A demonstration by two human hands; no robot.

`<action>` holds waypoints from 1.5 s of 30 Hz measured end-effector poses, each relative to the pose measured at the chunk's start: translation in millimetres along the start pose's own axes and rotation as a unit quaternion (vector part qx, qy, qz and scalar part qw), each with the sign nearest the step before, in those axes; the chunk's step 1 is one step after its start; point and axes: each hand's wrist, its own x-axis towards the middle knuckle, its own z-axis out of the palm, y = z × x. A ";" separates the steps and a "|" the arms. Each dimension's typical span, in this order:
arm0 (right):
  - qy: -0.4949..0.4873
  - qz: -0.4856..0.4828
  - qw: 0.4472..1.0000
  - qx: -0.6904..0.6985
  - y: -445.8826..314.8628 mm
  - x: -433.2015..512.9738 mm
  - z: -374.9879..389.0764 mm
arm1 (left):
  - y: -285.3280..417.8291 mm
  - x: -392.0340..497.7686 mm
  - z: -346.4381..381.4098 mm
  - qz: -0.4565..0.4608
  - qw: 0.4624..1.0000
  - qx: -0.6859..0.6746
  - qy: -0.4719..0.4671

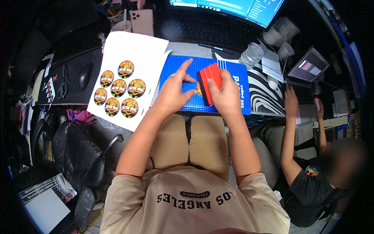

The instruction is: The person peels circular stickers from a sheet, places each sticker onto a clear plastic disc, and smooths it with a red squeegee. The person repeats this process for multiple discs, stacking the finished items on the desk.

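My right hand [224, 93] grips a red squeegee card with a black edge [212, 83]. The card's black edge stands over a small round printed sticker [199, 88], which it partly covers. This sticker lies on a blue ream package [181, 70] before me. My left hand [174, 91] rests on the package, its thumb and index finger apart at the sticker's left side; whether they pinch its rim I cannot tell. Left of the package lies a white sheet [117, 49] with several round basketball-design stickers [136, 88], its lower corner hanging past the desk's edge.
A keyboard [192, 30] and monitor [233, 8] stand behind. A glass jar [252, 55] is right of the package, a pen [216, 48] behind it. Scissors [62, 83] and a black mouse [85, 76] lie at left. A co-worker [309, 175] sits at right, hands on the desk.
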 end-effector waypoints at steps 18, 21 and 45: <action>-0.016 0.015 0.998 -0.061 1.3 5.6 4.9 | -3.3 3.5 -5.4 0.069 0.995 0.056 -0.042; -0.012 0.018 0.997 -0.070 8.0 6.2 1.3 | -5.0 3.1 -4.1 0.073 0.995 0.060 -0.037; 0.044 -0.003 0.998 -0.043 4.4 4.4 -16.8 | -11.2 2.6 -0.5 0.064 0.998 0.021 -0.013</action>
